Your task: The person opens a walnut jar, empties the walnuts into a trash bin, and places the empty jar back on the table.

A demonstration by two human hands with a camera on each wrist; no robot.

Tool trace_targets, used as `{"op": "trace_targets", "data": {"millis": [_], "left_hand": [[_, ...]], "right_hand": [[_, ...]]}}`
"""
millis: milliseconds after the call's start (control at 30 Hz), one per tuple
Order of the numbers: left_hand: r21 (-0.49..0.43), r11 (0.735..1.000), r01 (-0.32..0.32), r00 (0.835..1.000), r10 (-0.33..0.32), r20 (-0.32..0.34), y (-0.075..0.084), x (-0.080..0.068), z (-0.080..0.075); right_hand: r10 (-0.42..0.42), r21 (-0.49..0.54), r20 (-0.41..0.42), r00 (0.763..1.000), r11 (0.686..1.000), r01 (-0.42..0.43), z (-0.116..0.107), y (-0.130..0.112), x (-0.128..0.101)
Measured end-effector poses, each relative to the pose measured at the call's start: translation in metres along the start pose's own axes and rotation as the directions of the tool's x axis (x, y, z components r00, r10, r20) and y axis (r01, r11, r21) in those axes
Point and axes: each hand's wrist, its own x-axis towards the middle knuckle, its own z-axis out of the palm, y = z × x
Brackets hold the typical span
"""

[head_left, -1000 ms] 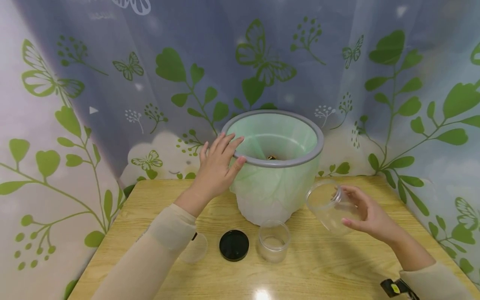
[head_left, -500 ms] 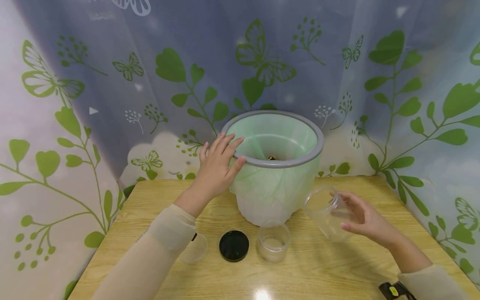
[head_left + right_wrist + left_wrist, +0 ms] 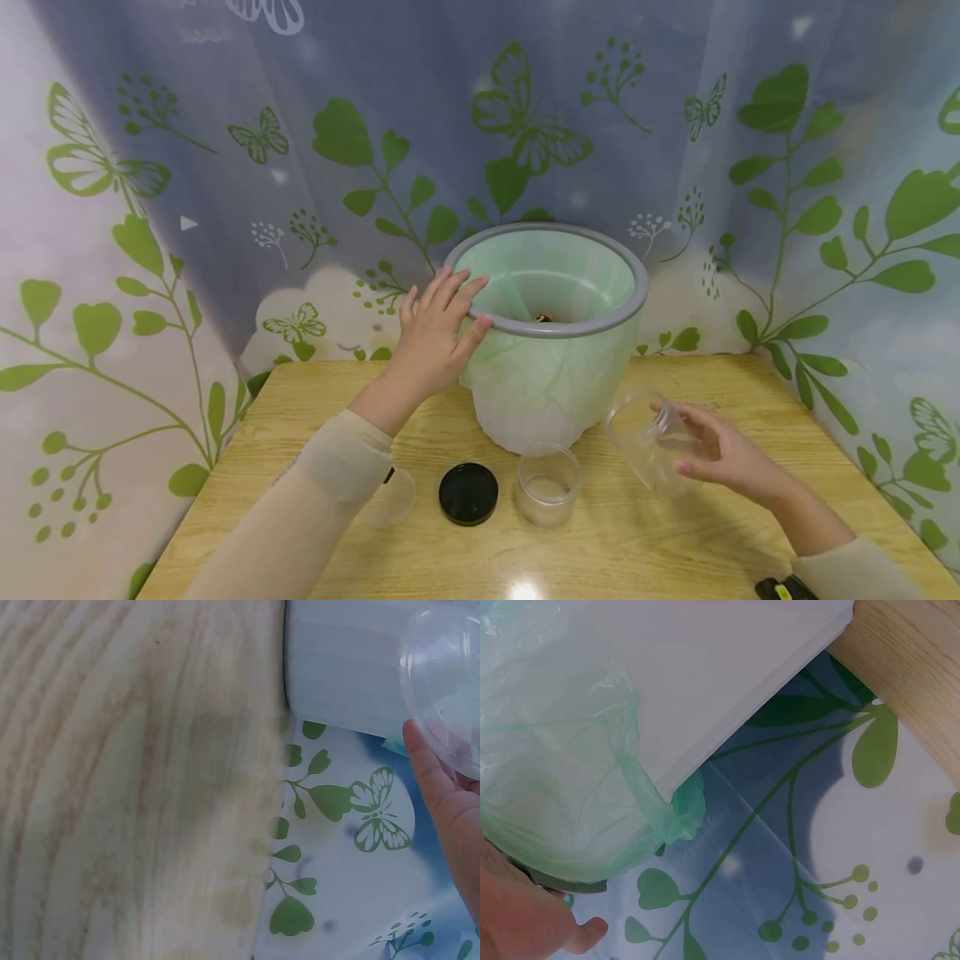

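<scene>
My left hand [image 3: 435, 337] rests on the grey rim of a waste bin [image 3: 558, 327], its fingers spread over the left side. A pale green bag [image 3: 562, 802] lines the bin and folds over its outside. To the right of the bin, my right hand [image 3: 723, 450] holds a clear plastic jar [image 3: 647, 454], tilted with its mouth towards the bin. The right wrist view catches part of this jar [image 3: 450, 682] against the fingers. A second clear jar [image 3: 549, 496] stands upright in front of the bin. Left of it lies a round black lid [image 3: 468, 494].
A clear round disc [image 3: 392, 502] lies beside my left sleeve, partly hidden. Something small, dark and gold [image 3: 543, 318] shows inside the bin, too little to identify. All stands on a wooden table [image 3: 645, 558], with a leaf-and-butterfly curtain [image 3: 420, 75] behind it.
My right hand has come down and slightly left in the head view, carrying the tilted jar lower beside the bin. My left hand stays on the rim.
</scene>
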Motion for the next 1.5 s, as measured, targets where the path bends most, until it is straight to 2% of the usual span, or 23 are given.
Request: {"op": "trace_targets", "data": {"millis": [333,533,1167,1333,1500], "left_hand": [[0.003,1.0,0.001,1.0,-0.001,0.004,0.0,-0.001,0.001],[0.006,1.0,0.006,1.0,-0.006,0.003,-0.001,-0.001,0.001],[0.02,1.0,0.003,1.0,-0.003,-0.005,0.0,0.0,0.001],[0.026,1.0,-0.002,1.0,0.003,-0.01,-0.001,0.001,0.001],[0.025,1.0,0.001,1.0,-0.001,-0.008,-0.001,0.0,0.001]], "right_hand": [[0.037,0.047,0.033,0.999,0.998,-0.039,0.004,0.01,-0.002],[0.041,0.026,0.042,0.998,0.999,-0.042,0.004,0.014,-0.002],[0.127,0.005,0.047,0.991,0.992,-0.128,0.003,0.025,-0.005],[0.185,-0.035,0.031,0.982,0.982,-0.184,0.005,0.028,-0.004],[0.201,-0.079,0.03,0.979,0.977,-0.198,0.006,0.032,-0.003]]}}
